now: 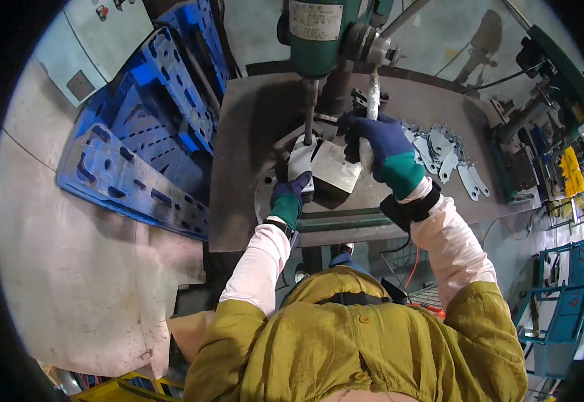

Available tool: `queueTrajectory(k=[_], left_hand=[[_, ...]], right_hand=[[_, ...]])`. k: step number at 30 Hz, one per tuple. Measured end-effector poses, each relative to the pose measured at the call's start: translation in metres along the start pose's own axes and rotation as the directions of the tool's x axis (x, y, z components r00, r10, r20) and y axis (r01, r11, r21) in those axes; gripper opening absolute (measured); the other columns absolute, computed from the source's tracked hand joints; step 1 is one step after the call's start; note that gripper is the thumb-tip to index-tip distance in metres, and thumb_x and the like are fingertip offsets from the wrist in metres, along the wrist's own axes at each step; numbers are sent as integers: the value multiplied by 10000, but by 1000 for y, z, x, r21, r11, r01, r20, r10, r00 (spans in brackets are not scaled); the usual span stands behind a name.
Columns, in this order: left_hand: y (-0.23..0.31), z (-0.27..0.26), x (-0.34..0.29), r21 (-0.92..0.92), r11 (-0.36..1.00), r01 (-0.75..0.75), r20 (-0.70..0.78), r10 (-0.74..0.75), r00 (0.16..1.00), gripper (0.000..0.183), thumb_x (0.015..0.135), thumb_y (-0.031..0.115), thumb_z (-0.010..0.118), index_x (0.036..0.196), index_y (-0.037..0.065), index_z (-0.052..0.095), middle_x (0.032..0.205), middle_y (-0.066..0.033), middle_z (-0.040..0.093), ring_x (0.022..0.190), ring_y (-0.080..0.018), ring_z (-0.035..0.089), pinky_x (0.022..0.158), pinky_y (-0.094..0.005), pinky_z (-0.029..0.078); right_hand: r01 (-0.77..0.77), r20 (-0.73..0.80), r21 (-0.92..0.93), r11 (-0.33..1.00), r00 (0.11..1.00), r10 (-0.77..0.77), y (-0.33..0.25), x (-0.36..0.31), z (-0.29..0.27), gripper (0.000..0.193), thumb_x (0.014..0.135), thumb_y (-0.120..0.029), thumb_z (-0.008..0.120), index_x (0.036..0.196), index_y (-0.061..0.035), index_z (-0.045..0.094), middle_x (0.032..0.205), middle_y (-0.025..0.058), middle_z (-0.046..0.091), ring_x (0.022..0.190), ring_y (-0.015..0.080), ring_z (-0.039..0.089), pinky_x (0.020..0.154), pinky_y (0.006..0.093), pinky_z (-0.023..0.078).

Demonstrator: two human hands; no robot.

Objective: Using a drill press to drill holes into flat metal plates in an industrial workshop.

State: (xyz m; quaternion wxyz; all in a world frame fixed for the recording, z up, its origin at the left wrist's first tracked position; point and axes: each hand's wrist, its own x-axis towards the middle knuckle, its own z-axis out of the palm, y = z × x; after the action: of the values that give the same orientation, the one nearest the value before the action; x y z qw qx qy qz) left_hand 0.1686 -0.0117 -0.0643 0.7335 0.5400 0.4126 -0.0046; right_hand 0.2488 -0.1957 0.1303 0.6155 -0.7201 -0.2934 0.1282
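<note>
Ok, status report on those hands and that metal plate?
Left hand holding grey metal plate, far end under drill-press spindle. Right hand gripping wrapped lever. Loose plates off right.

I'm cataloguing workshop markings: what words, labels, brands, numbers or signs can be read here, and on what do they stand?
White label on the green drill press: several lines of dark print, too small and blurred to read.
Blue metal racks at the far right: pale, number-like marks, not copied here.
I see no other clear lettering.
</note>
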Motion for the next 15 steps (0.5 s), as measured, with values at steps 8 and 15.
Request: queueTrajectory(k=[8, 15], left_hand=[[14, 3, -13, 133, 991, 0, 0, 0, 1000, 665, 688, 542, 825, 1072, 18, 684, 950, -92, 710, 646, -212, 669, 632, -358, 529], [-8, -11, 18, 467, 880, -86, -133, 166, 977, 647, 704, 671, 715, 853, 42, 742, 838, -164, 723, 825, -320, 699, 790, -405, 506]], right_hand=[[-171, -210, 368, 914, 942, 261, 28, 19, 5, 231, 845, -115, 652, 1028, 25, 667, 738, 88, 658, 562, 172, 604, 522, 300, 478], [-113, -302, 265, 958, 933, 194, 49, 31, 11, 264, 823, -162, 668, 1039, -11, 685, 728, 54, 664, 591, 118, 596, 543, 274, 463]])
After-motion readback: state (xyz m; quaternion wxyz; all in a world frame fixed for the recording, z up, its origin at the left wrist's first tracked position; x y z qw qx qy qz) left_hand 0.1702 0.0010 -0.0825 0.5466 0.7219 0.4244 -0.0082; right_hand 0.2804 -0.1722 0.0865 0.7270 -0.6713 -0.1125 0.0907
